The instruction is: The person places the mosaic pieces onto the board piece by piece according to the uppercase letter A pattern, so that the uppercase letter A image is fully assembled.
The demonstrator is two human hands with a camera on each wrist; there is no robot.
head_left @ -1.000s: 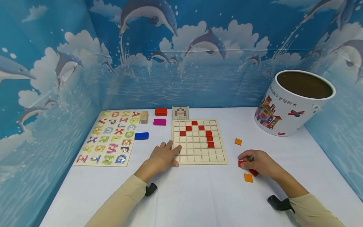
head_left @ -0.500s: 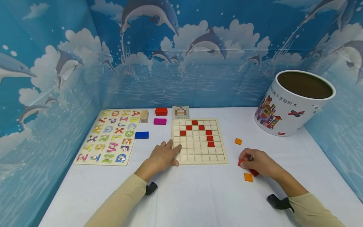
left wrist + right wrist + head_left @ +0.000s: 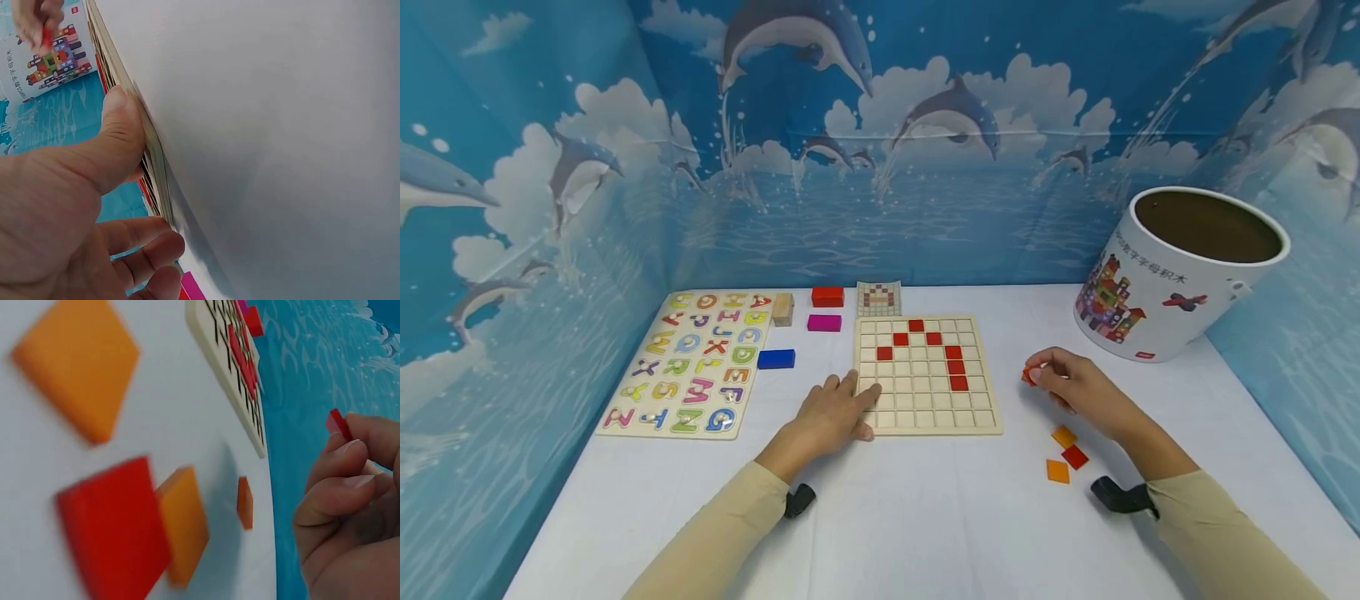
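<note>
My left hand (image 3: 829, 417) rests at the front left corner of the pale wooden grid board (image 3: 925, 423), one finger on its top. In the left wrist view the thumb (image 3: 122, 128) lies along the board's edge, with other fingertips at the edge below. Several red square tiles (image 3: 955, 367) form an arch on the grid. My right hand (image 3: 1086, 392) is raised right of the board, pinching a small red tile (image 3: 339, 424) between thumb and fingers. Near it on the table lie a red tile (image 3: 1075, 457) and orange tiles (image 3: 1057, 472), one partly hidden behind the fingers.
A small pattern card (image 3: 878, 298) stands behind the board. To the left are red (image 3: 827, 297), magenta (image 3: 824, 322), blue (image 3: 777, 359) and plain wood (image 3: 782, 309) blocks, plus an alphabet puzzle board (image 3: 617, 392). A large white bucket (image 3: 1180, 308) stands at the back right.
My right hand has lifted a red tile and moved away from the body, toward the far orange tile, uncovering a red and an orange tile. The left hand has stayed in place.
</note>
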